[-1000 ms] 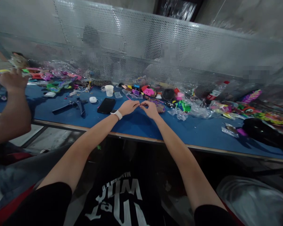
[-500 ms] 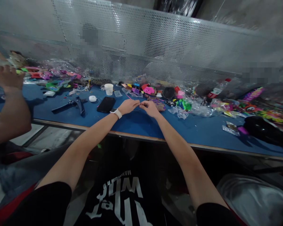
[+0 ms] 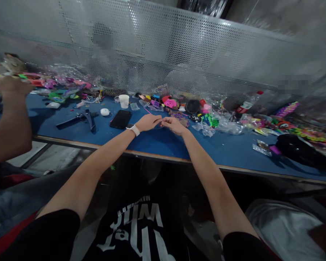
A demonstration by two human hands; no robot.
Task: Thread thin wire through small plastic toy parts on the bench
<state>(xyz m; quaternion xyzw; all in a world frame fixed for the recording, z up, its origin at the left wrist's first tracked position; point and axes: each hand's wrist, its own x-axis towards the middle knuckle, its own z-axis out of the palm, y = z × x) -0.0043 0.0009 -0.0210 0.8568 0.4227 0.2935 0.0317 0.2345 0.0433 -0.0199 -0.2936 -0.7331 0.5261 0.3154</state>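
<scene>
Blue tabletop below, the left hand and right hand pinch a tiny piece between fingertips near the middle, too small to identify, likely light, best held by its edges.

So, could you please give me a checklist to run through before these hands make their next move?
1. Left hand and right hand close together: ok, fingertips meeting or nearly so above the blue table.
2. Item at the fingertips identified: cannot tell, too small.
3. White cup upright: ok.
4. Space behind the hands free of clutter: not ok, a pink toy and other small items lie there.
5. Co-worker's hand apart from these hands: ok, at the far left.
</scene>
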